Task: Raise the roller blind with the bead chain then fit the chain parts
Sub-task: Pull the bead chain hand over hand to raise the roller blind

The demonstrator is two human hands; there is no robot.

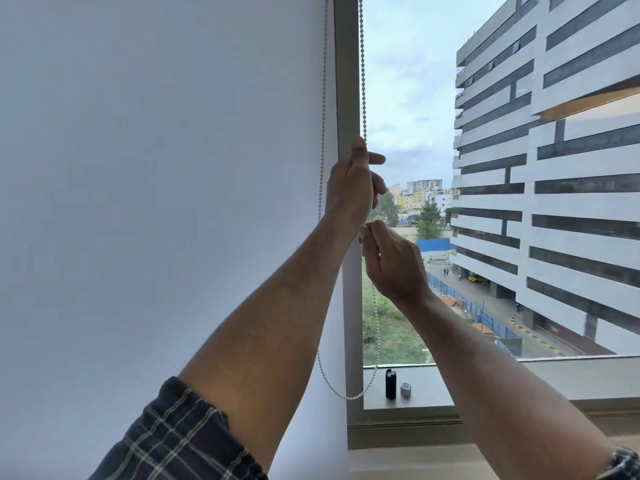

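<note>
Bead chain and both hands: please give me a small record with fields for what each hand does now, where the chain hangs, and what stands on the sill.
left hand: left hand grips the right strand of the bead chain, fingers curled round it
right hand: right hand pinches the same strand just below the left hand
chain loop: hangs down to the window sill, bottom curve in front of the frame
blind: roller blind covers the left pane
on sill: black part upright; grey part beside it

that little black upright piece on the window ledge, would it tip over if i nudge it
Probably: the black piece stands tall and narrow on end, so a sideways nudge likely topples it. It looks like small plastic, so probably light. The squat grey part right beside it might stop a fall that way.
</note>
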